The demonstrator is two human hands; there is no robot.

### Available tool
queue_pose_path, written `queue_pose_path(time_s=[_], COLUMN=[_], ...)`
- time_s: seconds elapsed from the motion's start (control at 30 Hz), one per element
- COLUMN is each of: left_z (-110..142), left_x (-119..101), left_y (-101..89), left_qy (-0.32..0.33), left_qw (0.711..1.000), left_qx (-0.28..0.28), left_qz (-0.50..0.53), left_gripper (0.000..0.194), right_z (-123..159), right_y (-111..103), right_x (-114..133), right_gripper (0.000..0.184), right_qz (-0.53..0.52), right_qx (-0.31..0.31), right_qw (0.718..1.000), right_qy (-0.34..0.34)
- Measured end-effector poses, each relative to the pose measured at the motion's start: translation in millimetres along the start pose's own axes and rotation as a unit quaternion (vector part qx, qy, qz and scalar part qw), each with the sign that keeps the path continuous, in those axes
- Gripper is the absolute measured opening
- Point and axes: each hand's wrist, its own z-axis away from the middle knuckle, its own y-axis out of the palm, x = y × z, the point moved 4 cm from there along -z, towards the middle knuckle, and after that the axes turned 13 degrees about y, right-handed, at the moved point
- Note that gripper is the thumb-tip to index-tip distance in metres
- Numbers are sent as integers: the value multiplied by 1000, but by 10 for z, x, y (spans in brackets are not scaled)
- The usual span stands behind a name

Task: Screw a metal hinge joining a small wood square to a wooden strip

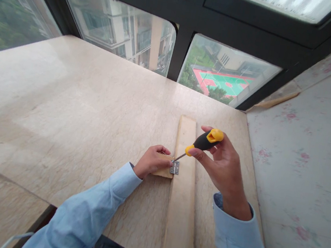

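My right hand (221,164) is wrapped round the black and yellow handle of a screwdriver (204,141). Its shaft slants down to the left, and the tip reaches a small silver hinge (175,167). The hinge lies across the joint between a long wooden board (182,212) and a short wooden block (163,171). On the block rests my left hand (155,161), closed over it, with the thumb at the hinge's left edge beside the screwdriver tip. Whether a screw sits under the tip is too small to tell, and the fingers hide part of the block.
The boards lie on a pale marble-like countertop (63,105). Dark window frames (188,28) border it at the back, and a wall with flowered paper (307,168) rises on the right. The counter's front edge is close to my body at lower left.
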Motion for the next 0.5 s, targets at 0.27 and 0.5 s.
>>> queue_pose_path(time_s=[0.27, 0.5], left_z=[-3, -23], left_x=[31, 74], left_y=[-4, -5], left_qy=[5, -11], left_qw=[1000, 1000], left_qx=[2, -3], left_qz=[10, 17], left_gripper=[48, 47], right_z=[61, 69], right_y=[-22, -15], right_x=[58, 123], right_gripper=[71, 65], right_qz=[-32, -110], right_qx=[-17, 25], right_qw=[999, 994], right_qy=[11, -14])
